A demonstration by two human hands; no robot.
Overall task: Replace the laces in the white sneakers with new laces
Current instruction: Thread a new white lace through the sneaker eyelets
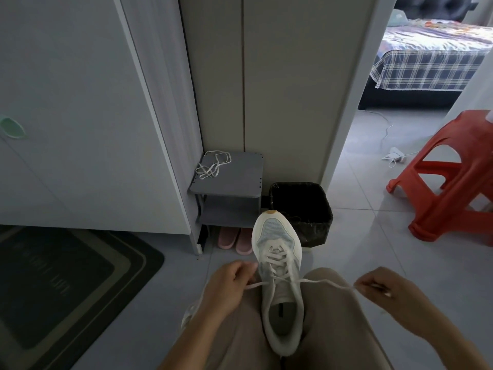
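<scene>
Head view: white sneaker [280, 276] wedged in the lap [333, 316], toe pointing away. Left hand [229, 287] and right hand [378, 287] each pinch an end of the lace [320, 281], drawn out sideways. Pull evenly, keep ends level. Upper eyelets blurred, probably still unthreaded.

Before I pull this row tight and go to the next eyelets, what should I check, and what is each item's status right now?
1. Left hand grips one lace end: ok.
2. Right hand pinches the other end: ok.
3. Sneaker held between the knees, toe pointing away: ok.
4. Lace stretched out to both sides with no visible snag: ok.
5. Both ends equal in length: cannot tell.
6. Loose lace lying on the grey shelf, clear of the work: ok.
</scene>
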